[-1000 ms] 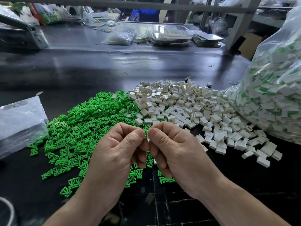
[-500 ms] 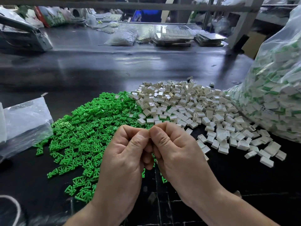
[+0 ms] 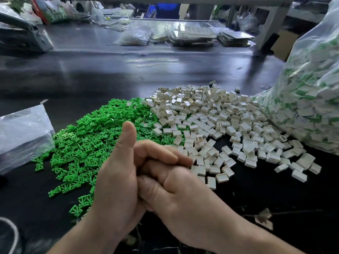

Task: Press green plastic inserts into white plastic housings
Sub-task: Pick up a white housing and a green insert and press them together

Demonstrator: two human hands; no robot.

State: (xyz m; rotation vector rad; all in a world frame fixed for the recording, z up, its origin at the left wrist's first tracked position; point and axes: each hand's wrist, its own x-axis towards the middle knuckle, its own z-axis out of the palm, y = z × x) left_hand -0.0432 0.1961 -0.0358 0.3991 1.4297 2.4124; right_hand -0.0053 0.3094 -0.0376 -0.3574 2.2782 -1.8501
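From the head camera, both hands meet low in the middle, just above the dark surface [image 3: 95, 76]. The left hand [image 3: 117, 180] has its thumb [image 3: 128, 132] standing upright, and its fingers [image 3: 165, 154] lie across the right hand [image 3: 183, 195], reaching toward the right. The right hand's fingers are tucked under the left hand's fingers and mostly hidden. The two hands are pressed against each other. I cannot tell whether either hand grips a part, since nothing green or white shows between them.

The green inserts [image 3: 88, 143] lie in a loose heap on the surface to the left of the hands and beyond them, with some of the heap hidden under the left wrist. The white housings [image 3: 211, 125] form a second heap to the right, touching the green one along its far right edge, with a few white pieces mixed among the green. The nearest housings lie just beside the left hand's fingertips.

A big clear bag [image 3: 311, 88], full of white pieces with green showing in them, slumps at the right edge against the white heap. A smaller clear bag [image 3: 22, 132] lies at the left, beside the green heap. A white cord [image 3: 11, 228] curves in the lower left corner. At the far side of the surface sit more plastic bags [image 3: 134, 35] and stacked flat trays [image 3: 192, 35].
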